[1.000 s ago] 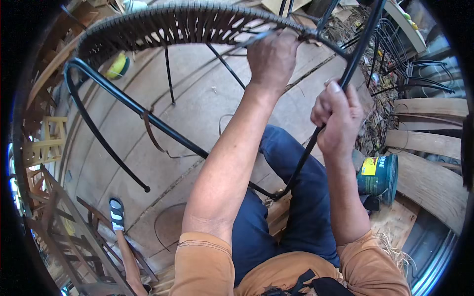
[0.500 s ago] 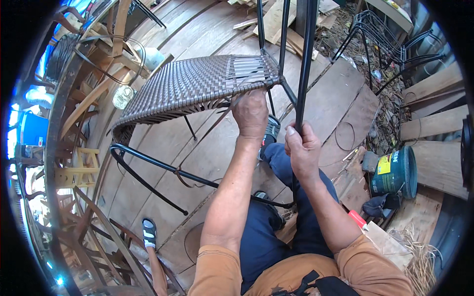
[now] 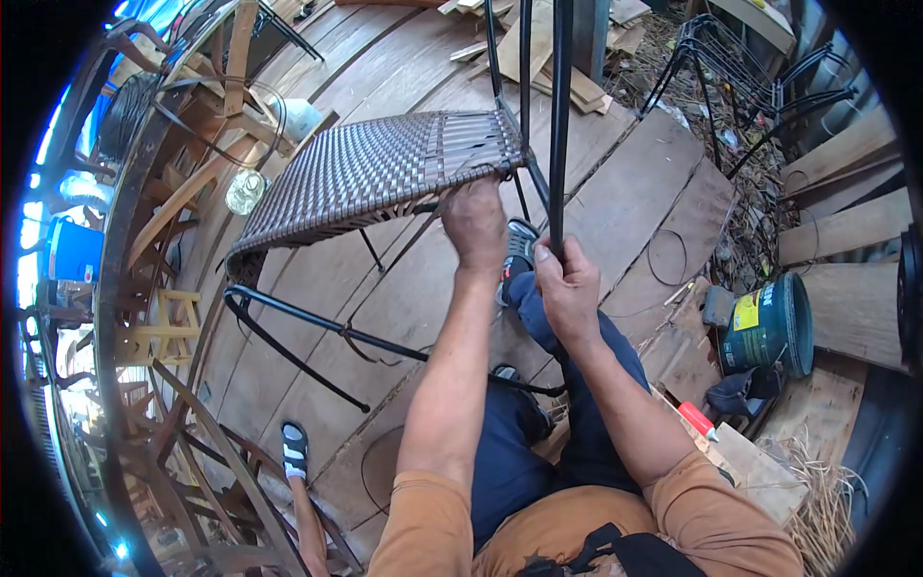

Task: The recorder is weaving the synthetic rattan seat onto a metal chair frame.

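A chair on a black metal frame lies tipped before me, its seat woven of brown flat strips point(image 3: 356, 173). At the end near my hands, lengthwise strips lie unfilled by the weave. My left hand point(image 3: 473, 223) is closed against the seat's lower edge, its fingertips partly hidden; it seems to grip a brown weaving strip point(image 3: 389, 274), which trails down to the lower frame bar. My right hand point(image 3: 569, 279) is wrapped round an upright black metal leg point(image 3: 560, 125) of the chair, thumb on top.
A green bucket point(image 3: 764, 332) stands at the right, with a red-capped bottle point(image 3: 697, 420) nearer me. Wooden chair frames point(image 3: 192, 452) crowd the left side. Wood offcuts point(image 3: 567, 82) lie at the back, near another black metal frame point(image 3: 716, 67). Another person's foot point(image 3: 295, 447) shows at lower left.
The upright leg and my right hand have shifted a little to the left. My left hand has moved slightly left with the seat edge. Both grips look the same.
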`<action>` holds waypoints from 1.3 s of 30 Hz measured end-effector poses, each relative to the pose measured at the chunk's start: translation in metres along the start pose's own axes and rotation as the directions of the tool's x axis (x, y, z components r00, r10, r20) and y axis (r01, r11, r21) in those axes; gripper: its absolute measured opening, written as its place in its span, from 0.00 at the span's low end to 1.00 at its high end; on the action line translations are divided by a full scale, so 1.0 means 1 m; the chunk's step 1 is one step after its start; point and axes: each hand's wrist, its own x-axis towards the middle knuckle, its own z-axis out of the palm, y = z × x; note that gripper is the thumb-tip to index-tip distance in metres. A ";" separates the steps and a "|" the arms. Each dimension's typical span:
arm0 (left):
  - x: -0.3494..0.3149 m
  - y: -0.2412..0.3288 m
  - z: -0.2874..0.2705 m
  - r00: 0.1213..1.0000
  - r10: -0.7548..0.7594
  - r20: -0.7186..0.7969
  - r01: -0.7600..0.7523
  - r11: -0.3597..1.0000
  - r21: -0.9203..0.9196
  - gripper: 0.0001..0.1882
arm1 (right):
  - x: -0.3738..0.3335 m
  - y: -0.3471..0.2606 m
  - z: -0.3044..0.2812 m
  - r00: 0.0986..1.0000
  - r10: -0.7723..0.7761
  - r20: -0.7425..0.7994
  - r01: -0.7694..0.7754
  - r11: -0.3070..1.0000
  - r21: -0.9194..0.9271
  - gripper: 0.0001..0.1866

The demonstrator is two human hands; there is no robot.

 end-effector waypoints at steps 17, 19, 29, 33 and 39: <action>0.005 0.027 0.004 0.941 -0.321 0.101 0.334 0.930 -0.151 0.08 | 0.002 0.006 -0.008 0.999 -0.034 -0.015 0.034 0.998 0.051 0.05; 0.015 0.028 -0.004 0.928 -0.335 0.164 0.352 0.932 -0.084 0.11 | 0.001 0.000 -0.006 0.999 -0.032 -0.019 0.033 0.999 0.038 0.05; -0.015 0.060 -0.003 0.710 -0.697 0.101 0.525 0.428 -0.735 0.12 | -0.007 0.012 -0.008 0.994 -0.106 0.001 0.106 0.994 0.026 0.04; -0.019 0.044 -0.011 0.883 -0.451 0.128 0.468 0.824 -0.321 0.15 | -0.017 0.009 -0.010 0.997 -0.064 0.035 0.063 0.997 0.036 0.05; -0.012 0.035 -0.022 0.732 -0.567 0.377 0.676 0.537 -0.505 0.11 | -0.018 0.014 -0.011 0.997 -0.064 0.036 0.063 0.998 0.029 0.05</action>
